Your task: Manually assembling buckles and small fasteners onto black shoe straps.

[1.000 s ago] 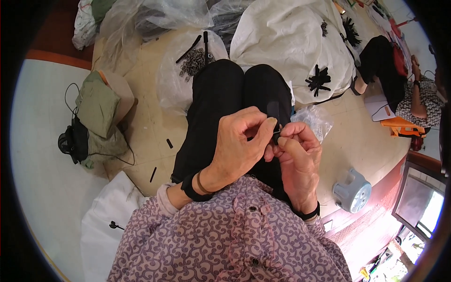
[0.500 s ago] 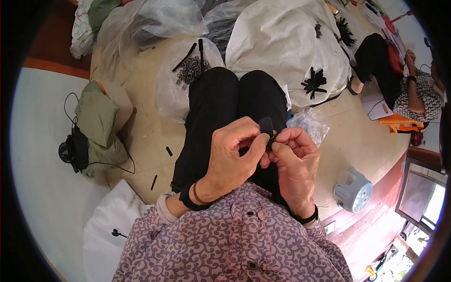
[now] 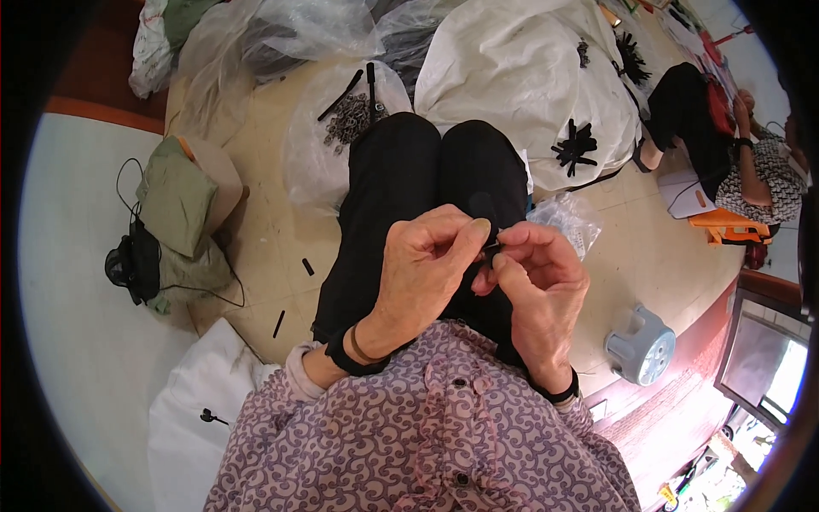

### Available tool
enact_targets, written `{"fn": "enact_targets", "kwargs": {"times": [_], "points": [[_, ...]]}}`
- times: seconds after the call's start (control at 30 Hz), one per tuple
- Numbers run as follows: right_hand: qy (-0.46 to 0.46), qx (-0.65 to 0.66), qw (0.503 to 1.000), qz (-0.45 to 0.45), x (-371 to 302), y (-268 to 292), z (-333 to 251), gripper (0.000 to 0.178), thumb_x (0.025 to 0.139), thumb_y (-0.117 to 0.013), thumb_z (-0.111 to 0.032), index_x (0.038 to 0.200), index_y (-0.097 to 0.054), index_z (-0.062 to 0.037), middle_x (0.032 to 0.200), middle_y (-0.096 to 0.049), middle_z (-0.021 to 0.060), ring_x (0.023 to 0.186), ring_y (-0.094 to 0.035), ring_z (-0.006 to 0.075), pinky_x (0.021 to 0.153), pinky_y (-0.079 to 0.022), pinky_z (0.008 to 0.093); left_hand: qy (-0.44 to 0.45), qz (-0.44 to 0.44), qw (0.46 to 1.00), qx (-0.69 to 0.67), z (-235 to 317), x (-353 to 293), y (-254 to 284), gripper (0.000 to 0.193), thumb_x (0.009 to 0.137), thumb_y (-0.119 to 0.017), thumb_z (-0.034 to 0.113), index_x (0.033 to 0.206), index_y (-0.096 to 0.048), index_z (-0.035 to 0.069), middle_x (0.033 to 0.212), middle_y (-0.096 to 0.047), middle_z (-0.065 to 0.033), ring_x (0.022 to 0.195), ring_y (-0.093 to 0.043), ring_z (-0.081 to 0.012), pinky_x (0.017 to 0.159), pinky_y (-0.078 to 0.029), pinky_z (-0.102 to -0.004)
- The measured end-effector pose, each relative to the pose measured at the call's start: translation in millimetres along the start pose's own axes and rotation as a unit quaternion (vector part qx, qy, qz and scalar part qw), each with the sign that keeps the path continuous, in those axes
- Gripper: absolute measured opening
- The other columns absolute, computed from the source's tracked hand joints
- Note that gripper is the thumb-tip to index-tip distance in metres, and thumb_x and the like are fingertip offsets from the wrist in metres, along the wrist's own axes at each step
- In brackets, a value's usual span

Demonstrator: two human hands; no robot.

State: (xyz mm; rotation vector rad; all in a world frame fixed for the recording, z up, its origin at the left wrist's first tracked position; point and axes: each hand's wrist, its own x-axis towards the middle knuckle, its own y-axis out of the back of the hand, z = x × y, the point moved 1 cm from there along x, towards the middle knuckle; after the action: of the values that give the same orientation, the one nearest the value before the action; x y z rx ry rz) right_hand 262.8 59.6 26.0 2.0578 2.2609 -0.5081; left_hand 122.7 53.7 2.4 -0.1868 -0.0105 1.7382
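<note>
Left hand (image 3: 428, 269) and right hand (image 3: 543, 286) pinch a small black strap (image 3: 483, 206) above the lap (image 3: 388, 196), its free end toward twelve o'clock. Light, bendy, I'd guess; best nipped near its lower end.

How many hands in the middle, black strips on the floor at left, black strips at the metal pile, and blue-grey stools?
Left hand, right hand: 2
Black floor strips: 2
Black strips at the metal pile: 2
Blue-grey stool: 1
Total: 7
</note>
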Motion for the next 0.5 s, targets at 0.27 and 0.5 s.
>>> {"fn": "enact_targets", "kwargs": {"times": [0.27, 0.5], "points": [[-0.008, -0.024, 1.0, -0.016, -1, -2, -4, 0.022, 0.082, -0.058, 0.011, 0.102, -0.061, 0.0043, 0.08, -0.067, 0.0089, 0.066, -0.066, 0.0127, 0.06, -0.054, 0.0224, 0.041, -0.004, 0.999, -0.036, 5, -7, -2, 0.017, 0.091, -0.064, 0.002, 0.106, -0.068, -0.004, 0.074, -0.058, 0.0005, 0.068, -0.054, -0.0044, 0.061, -0.045, -0.0193], [-0.024, 0.046, 0.998, -0.037, 2, 3, -2, 0.018, 0.083, -0.056, 0.01, 0.1, -0.06, 0.0045, 0.077, -0.065, 0.0101, 0.063, -0.065, 0.0143, 0.059, -0.055, 0.0252, -0.026, -0.016, 0.998, -0.055, 16, -6, -3, 0.037, 0.088, -0.06, -0.008, 0.124, -0.06, 0.0, 0.082, -0.061, -0.0017, 0.07, -0.054, -0.0037, 0.065, -0.048, -0.018]]}}
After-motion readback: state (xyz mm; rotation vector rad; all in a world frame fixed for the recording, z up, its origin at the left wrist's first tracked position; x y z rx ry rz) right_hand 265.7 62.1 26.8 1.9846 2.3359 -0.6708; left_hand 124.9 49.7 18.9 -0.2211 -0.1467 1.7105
